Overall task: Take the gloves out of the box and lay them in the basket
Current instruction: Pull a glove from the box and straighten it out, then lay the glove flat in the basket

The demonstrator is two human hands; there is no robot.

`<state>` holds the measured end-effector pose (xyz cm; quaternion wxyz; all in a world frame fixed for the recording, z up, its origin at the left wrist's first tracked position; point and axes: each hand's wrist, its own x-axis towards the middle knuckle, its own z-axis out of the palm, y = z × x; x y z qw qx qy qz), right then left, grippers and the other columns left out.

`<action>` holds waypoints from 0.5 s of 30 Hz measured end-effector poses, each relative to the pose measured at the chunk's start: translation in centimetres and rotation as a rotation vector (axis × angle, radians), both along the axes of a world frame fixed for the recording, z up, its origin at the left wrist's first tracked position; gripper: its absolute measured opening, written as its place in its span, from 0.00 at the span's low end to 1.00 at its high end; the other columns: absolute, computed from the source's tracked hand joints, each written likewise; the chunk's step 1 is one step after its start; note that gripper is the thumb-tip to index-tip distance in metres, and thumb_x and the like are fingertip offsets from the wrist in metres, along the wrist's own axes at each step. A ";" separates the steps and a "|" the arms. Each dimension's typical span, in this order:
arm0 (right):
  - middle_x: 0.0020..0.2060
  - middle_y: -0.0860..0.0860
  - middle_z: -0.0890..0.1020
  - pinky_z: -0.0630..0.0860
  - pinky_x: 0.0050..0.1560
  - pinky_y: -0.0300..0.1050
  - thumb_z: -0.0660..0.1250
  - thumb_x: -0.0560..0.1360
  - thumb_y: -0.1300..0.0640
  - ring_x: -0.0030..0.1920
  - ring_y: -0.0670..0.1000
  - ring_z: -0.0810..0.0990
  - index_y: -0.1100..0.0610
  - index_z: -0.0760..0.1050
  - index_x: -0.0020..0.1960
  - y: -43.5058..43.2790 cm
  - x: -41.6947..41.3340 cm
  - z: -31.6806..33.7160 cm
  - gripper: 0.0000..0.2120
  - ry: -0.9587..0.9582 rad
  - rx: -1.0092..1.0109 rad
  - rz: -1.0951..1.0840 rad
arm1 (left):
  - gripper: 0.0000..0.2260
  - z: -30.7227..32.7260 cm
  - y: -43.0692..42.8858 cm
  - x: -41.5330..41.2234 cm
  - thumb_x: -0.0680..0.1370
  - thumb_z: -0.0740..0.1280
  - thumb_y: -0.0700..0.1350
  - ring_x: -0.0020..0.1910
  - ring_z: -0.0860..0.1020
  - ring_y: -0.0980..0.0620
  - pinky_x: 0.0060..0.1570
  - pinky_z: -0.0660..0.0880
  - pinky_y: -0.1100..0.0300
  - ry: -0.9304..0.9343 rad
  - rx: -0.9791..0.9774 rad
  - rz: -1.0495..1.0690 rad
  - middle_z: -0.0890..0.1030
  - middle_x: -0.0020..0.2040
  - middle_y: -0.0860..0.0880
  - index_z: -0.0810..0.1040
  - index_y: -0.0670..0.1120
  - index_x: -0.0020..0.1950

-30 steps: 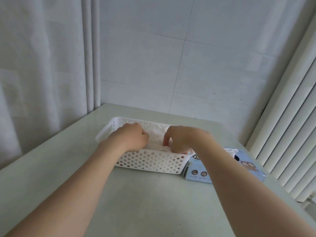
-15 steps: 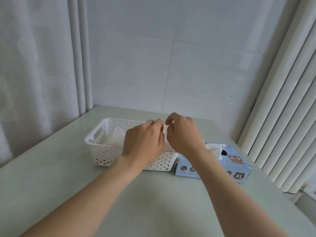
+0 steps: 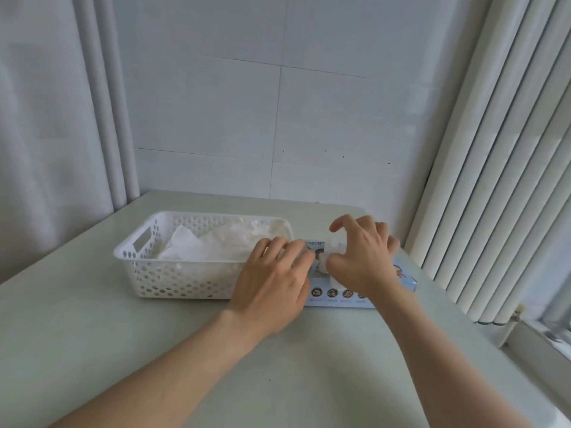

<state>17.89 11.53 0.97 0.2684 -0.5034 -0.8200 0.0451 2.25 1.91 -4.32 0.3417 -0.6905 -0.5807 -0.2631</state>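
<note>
Neither hand had a grasp on anything. The right hand (image 3: 361, 257) hung clawed over the top of the box (image 3: 340, 299), thumb and forefinger spread apart. The thumb sat just beside the white tuft of glove (image 3: 322, 261) poking from the opening, but had not closed on it. What the lower fingers were doing was hidden under the palm. The left hand (image 3: 272, 282) lay with its fingers fairly straight, tips reaching onto the near left corner of the box top. It looked to be steadying the box, not gripping it.

A second earlier both hands had been down inside the basket (image 3: 185, 279), tucking in a glove. Half a second earlier they had risen together over its right end. By this moment they had crossed to the box, which stood touching the basket's right side on the table (image 3: 123, 350).

The gloves (image 3: 222, 242) already moved lay in a loose white heap in the basket, untouched by either hand. So one lay-down seemed finished and the next pull was only beginning. The thin tuft would probably need a clean pinch while the box was held down.
</note>
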 end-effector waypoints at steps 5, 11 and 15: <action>0.40 0.44 0.84 0.65 0.61 0.53 0.59 0.67 0.53 0.51 0.53 0.79 0.44 0.81 0.52 0.7 1.5 -1.3 0.18 0.184 -0.114 -0.021 | 0.12 -0.5 0.3 -0.1 0.80 0.61 0.47 0.48 0.78 0.44 0.57 0.71 0.47 0.049 -0.026 0.014 0.83 0.57 0.50 0.83 0.48 0.55; 0.42 0.46 0.84 0.66 0.57 0.51 0.64 0.80 0.54 0.50 0.54 0.78 0.48 0.85 0.51 1.5 1.3 -2.3 0.10 0.327 0.095 -0.021 | 0.12 -0.7 0.3 0.1 0.81 0.61 0.49 0.48 0.78 0.45 0.56 0.71 0.47 0.064 -0.011 0.021 0.82 0.58 0.50 0.84 0.48 0.53; 0.48 0.47 0.84 0.74 0.56 0.56 0.60 0.84 0.49 0.49 0.54 0.79 0.51 0.85 0.50 1.6 1.0 -2.4 0.16 0.490 0.258 0.058 | 0.13 -0.5 0.2 0.2 0.82 0.60 0.50 0.48 0.78 0.45 0.56 0.71 0.47 0.042 -0.039 0.030 0.82 0.58 0.50 0.84 0.48 0.53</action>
